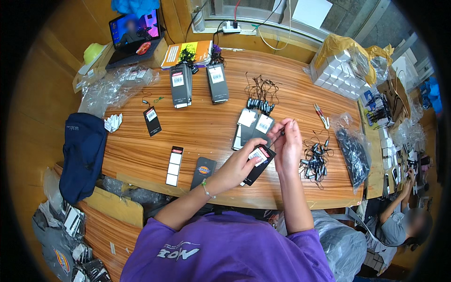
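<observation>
My left hand [235,164] grips a black hang tag [267,162] that carries a white sticker and a red label at its top. Close beside it, my right hand [288,150] is raised with its fingertips pinched together at the tag's dark hang string, which is mostly hidden. Just beyond both hands lie grey hang tags [238,136] with white stickers, their black strings [263,89] spread out behind them. To the right of my right hand is a loose heap of black hang strings [315,160]. A grey tag [202,171] with a round logo lies by my left wrist.
Stacks of strung tags [181,91] stand at the back. A sticker strip [174,167] and a single black tag [152,121] lie to the left. Thread snips [322,116], a bag of black strings [352,157] and a box of white packets [340,73] are at right. A co-worker [397,225] sits at far right.
</observation>
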Motion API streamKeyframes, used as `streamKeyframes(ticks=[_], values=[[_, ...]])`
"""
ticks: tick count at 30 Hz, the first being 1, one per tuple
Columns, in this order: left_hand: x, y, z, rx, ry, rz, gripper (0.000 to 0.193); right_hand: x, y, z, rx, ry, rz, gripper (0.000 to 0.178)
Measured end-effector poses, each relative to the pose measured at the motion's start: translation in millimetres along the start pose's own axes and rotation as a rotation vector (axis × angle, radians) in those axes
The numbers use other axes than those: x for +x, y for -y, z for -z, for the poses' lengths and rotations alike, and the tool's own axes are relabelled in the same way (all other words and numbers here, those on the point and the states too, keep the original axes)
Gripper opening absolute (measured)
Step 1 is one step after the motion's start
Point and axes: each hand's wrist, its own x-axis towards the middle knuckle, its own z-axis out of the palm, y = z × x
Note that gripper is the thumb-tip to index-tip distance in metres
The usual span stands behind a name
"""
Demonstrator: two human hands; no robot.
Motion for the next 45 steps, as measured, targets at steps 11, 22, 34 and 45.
streamKeyframes(ticks=[11, 22, 34, 45], values=[[85.0, 36.9, 39.8, -0.017, -0.090, 0.104, 0.035, 109.7, 46.3, -7.9, -0.029, 0.176, 0.157, 0.018], [86.6, 37.9, 60.3, 0.804, -0.189, 0.060, 0.050, 180.8, 1.4, 4.7, -0.421, 0.228, -0.147, 0.020], [-43.9, 11.9, 138.3, 0.780, -0.227, 0.190, 0.050, 75.8, 8.1, 17.9, -1.227, 0.416, 0.271, 0.008], [-78.8, 13.2, 115.5, 0.779, 0.035, 0.149, 0.056, -80.4, -40.7, 35.0, -1.624, 0.578, 0.220, 0.036]])
